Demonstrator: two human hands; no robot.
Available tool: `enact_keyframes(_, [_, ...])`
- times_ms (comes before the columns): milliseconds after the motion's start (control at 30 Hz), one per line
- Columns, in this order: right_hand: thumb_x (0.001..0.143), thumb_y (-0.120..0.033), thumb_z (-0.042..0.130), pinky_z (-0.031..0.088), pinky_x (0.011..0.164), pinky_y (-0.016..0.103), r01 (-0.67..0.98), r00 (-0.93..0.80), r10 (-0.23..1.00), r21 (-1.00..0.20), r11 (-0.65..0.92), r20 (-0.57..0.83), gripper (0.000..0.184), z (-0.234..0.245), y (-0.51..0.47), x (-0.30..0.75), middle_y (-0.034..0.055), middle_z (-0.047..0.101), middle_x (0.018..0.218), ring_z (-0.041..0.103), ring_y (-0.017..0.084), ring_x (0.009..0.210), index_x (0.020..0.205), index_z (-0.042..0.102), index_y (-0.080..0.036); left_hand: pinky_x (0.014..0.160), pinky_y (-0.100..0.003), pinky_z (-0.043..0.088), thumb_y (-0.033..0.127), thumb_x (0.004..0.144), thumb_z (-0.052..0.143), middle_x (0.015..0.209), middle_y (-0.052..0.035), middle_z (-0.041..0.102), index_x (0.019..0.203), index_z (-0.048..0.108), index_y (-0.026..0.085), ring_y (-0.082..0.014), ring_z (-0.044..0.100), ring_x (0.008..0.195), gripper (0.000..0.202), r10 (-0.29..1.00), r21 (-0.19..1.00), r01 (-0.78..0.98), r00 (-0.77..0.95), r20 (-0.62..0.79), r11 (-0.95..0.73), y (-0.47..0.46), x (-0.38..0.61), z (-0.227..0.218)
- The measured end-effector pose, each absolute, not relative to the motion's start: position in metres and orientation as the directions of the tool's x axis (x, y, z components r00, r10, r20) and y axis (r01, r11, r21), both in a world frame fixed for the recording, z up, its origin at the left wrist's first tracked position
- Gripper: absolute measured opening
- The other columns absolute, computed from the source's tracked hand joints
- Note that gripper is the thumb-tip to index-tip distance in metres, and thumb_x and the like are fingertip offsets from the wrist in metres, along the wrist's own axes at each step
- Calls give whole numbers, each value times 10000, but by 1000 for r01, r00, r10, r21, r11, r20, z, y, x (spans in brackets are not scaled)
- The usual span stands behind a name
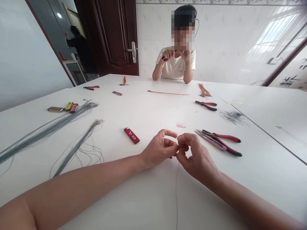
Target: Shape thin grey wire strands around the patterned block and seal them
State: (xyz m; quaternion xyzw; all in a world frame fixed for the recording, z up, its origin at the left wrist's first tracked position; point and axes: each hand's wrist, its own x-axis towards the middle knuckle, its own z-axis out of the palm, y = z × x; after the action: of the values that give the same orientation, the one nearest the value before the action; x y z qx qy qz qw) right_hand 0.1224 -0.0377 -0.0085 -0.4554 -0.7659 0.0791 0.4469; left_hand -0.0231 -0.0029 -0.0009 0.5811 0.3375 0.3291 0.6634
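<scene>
My left hand (pixel 163 145) and my right hand (pixel 195 153) meet above the white table (pixel 144 204), fingertips almost touching. Both pinch a thin grey cord (pixel 177 191), which hangs from between them toward the near edge. Whatever sits at the cord's end is hidden by the fingers. A red lighter (pixel 131 135) lies left of my left hand. Beside my right hand rest red-and-black pliers (pixel 225 137) with pink thread snips (pixel 213 141) against them.
Bundles of grey-green cord (pixel 59 124) lie at left, near two lighters (pixel 71 107). More pliers (pixel 206 104), a tangle of cord (pixel 232 116) and orange cord bundles (pixel 203 90) lie farther off. Across the table sits a co-worker (pixel 177 65) holding a red-and-black tool; another person (pixel 82 52) stands by the doorway.
</scene>
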Motion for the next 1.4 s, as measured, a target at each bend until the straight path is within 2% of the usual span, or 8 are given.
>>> enact_keyframes(200, [717, -66, 447, 350, 391, 177, 583, -107, 853, -662, 470, 511, 229, -7, -36, 127, 2, 509, 731, 511, 123, 626, 885, 407, -215, 630, -241, 394, 280, 740, 617, 685, 46, 536, 1041, 423, 218, -66, 504, 610, 363, 842, 978, -92, 528, -109, 185, -3, -25, 2])
enact_keyframes(333, [749, -93, 476, 451, 531, 247, 501, -48, 883, -753, 426, 468, 238, -7, -33, 130, 25, 563, 829, 560, 153, 745, 939, 418, -224, 631, -237, 392, 301, 716, 647, 758, 28, 561, 1036, 434, 223, -72, 535, 645, 392, 870, 966, -113, 470, -152, 230, -1, -25, 3])
enact_keyframes(500, [796, -155, 496, 481, 615, 290, 389, -52, 899, -821, 418, 434, 167, -6, -31, 127, 8, 551, 829, 571, 141, 736, 920, 415, -232, 627, -242, 395, 327, 696, 670, 726, 30, 562, 1031, 440, 216, -81, 541, 641, 421, 867, 970, -107, 477, -142, 218, -1, -25, 2])
enact_keyframes(933, [846, -184, 449, 457, 551, 208, 422, -71, 903, -807, 413, 425, 93, -7, -30, 122, -40, 473, 732, 520, 81, 625, 861, 368, -226, 643, -245, 397, 246, 754, 602, 724, 37, 543, 1048, 437, 228, -76, 501, 669, 338, 863, 990, -92, 503, -48, 108, 0, -25, -4])
enact_keyframes(1133, [870, -210, 437, 445, 573, 207, 663, -171, 918, -647, 377, 359, 23, 6, -25, 130, -3, 565, 790, 558, 105, 680, 892, 435, -208, 632, -242, 368, 229, 747, 597, 707, 50, 526, 1036, 440, 234, -63, 472, 631, 329, 874, 982, -81, 473, -115, 173, 0, -27, 0])
enact_keyframes(1233, [800, -103, 502, 415, 668, 285, 855, -152, 947, -443, 270, 283, 91, 14, -16, 155, 57, 580, 879, 549, 178, 806, 849, 508, -180, 639, -243, 359, 211, 731, 608, 743, 50, 529, 1039, 436, 243, -58, 484, 633, 355, 885, 969, -107, 440, -153, 221, 0, -29, 3])
enact_keyframes(1300, [762, -33, 500, 380, 644, 320, 948, -77, 969, -285, 145, 236, 115, 15, -9, 174, 88, 557, 821, 523, 208, 777, 764, 519, -145, 639, -245, 353, 197, 722, 610, 771, 46, 531, 1040, 441, 249, -57, 489, 637, 364, 887, 961, -126, 428, -171, 246, -1, -30, 4])
enact_keyframes(1400, [792, -44, 489, 346, 555, 271, 995, 7, 985, -97, 10, 171, 147, 7, -1, 196, 13, 476, 659, 461, 137, 608, 676, 495, -134, 636, -247, 349, 196, 716, 615, 795, 39, 530, 1038, 452, 251, -55, 489, 634, 365, 885, 946, -158, 424, -194, 283, 0, -30, 4])
